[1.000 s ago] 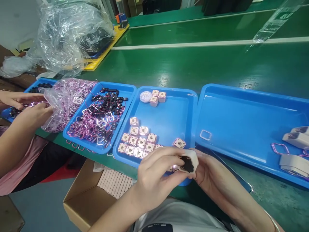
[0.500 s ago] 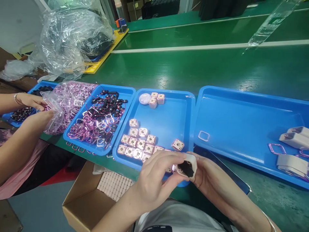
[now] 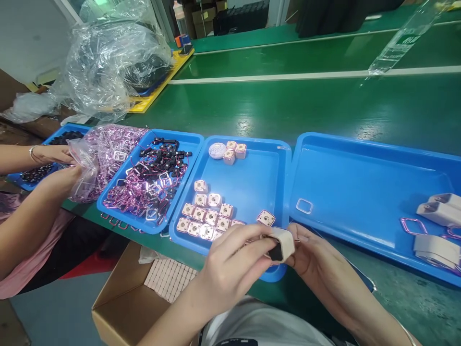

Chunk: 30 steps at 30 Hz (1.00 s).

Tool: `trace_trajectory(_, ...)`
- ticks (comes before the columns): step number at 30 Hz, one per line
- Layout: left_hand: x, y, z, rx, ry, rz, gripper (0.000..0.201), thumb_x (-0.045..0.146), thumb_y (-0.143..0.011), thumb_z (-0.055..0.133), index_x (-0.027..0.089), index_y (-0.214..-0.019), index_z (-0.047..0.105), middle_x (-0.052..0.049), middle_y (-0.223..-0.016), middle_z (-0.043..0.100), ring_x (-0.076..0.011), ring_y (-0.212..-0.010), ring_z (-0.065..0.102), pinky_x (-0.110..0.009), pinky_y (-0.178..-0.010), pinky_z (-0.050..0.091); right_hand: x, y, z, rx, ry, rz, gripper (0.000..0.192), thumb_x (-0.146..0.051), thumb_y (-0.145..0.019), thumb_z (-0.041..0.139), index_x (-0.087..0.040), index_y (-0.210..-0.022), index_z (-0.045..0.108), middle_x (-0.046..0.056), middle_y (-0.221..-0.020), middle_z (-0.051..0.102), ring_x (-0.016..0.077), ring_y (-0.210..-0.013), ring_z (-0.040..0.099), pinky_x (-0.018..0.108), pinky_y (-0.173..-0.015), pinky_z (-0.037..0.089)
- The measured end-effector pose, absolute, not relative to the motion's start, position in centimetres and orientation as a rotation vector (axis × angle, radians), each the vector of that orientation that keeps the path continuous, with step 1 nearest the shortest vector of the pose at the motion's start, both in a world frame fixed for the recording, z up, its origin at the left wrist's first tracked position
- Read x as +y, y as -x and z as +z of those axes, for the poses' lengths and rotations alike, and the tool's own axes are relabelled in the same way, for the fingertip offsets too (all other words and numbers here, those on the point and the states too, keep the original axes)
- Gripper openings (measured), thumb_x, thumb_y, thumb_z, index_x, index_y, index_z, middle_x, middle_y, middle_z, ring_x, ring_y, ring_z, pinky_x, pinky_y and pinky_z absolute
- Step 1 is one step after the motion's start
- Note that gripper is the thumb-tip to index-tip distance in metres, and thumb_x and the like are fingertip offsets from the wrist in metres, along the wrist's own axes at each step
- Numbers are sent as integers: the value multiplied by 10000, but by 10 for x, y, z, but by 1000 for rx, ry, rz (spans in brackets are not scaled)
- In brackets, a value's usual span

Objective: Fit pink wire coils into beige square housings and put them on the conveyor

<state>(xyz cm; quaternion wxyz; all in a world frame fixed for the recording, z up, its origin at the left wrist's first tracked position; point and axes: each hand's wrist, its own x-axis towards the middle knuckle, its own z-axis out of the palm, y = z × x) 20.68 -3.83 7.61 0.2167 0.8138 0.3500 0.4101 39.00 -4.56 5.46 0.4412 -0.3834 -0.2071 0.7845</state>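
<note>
Housing (image 3: 282, 244) rolled since earlier, cavity now facing 7 o'clock. Left hand (image 3: 230, 269) and right hand (image 3: 309, 254) pinch it together; steady firmly, press evenly.

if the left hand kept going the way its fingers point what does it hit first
The left hand points right, fingers on the small white square shell with a dark opening. That shell comes first, then the right hand gripping its far side.

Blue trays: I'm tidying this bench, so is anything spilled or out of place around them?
Yes. A few pink wire loops lie on the green belt just outside the near edge of the parts tray, loose rather than inside it.
</note>
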Motion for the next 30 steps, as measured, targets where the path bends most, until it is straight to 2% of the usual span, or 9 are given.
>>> trace_trajectory(5,-39,-205,73,1021,-2220,959,238,77,-895,517,154,-1116,556,-113,-1138,612,-188,-1046,576,-315,-872,489,-45,-392,56,-506,984,1938,286,-349,-945,471,-216,-698,526,4,-744,567,165,-721,510,268,-682,488)
trace_trajectory(11,-42,-204,68,936,-2048,1142,357,67,-849,611,185,-1151,462,-93,-1138,639,-171,-1078,601,-297,-902,488,-51,-391,48,-435,961,1999,259,-300,-948,455,-207,-730,561,10,-733,559,158,-688,517,266,-669,476)
trace_trajectory(17,-44,-207,66,929,-2047,1245,367,86,-847,621,165,-1169,463,-115,-1126,639,-184,-1054,611,-320,-884,499,-55,-392,45,-553,991,1989,277,-338,-952,440,-211,-761,594,18,-744,575,164,-692,548,274,-677,491)
trace_trajectory(19,-43,-209,67,959,-2033,1253,400,108,-841,642,169,-1195,467,-103,-1116,647,-180,-1051,611,-310,-891,500,-54,-397,44,-681,1057,1879,207,-343,-938,489,-236,-811,613,22,-848,622,173,-801,588,261,-740,499)
trace_trajectory(21,-42,-211,69,1008,-2015,1231,432,122,-834,658,184,-1217,470,-83,-1117,654,-172,-1057,608,-297,-914,496,-52,-402,43,-861,1052,1753,161,-394,-899,561,-295,-1009,622,36,-1117,630,218,-1019,588,298,-855,499)
trace_trajectory(23,-39,-211,71,1048,-2000,1225,446,136,-830,667,204,-1225,472,-63,-1117,659,-161,-1052,612,-281,-926,495,-47,-404,43,-1074,1007,1700,418,-427,-842,639,-358,-1241,532,49,-1349,532,269,-1184,529,359,-940,483)
trace_trajectory(24,-37,-211,71,1066,-1991,1229,440,146,-832,669,216,-1221,477,-53,-1109,664,-155,-1034,619,-271,-916,501,-43,-404,44,-1172,1004,1693,503,-412,-825,668,-375,-1296,494,54,-1381,512,276,-1204,523,369,-949,485)
trace_trajectory(27,-33,-208,70,1130,-1954,1252,441,192,-836,671,256,-1230,484,-30,-1082,677,-147,-970,643,-262,-865,526,-27,-398,51,-1326,1065,1652,392,-304,-838,677,-366,-1213,579,44,-1236,622,233,-1093,607,320,-900,516)
trace_trajectory(30,-33,-200,68,1245,-1886,1241,573,253,-811,704,305,-1310,428,-29,-1144,663,-171,-1029,636,-303,-909,524,-10,-389,59,-1348,1068,1576,242,-259,-827,684,-326,-1058,665,21,-1021,693,197,-938,652,282,-824,537)
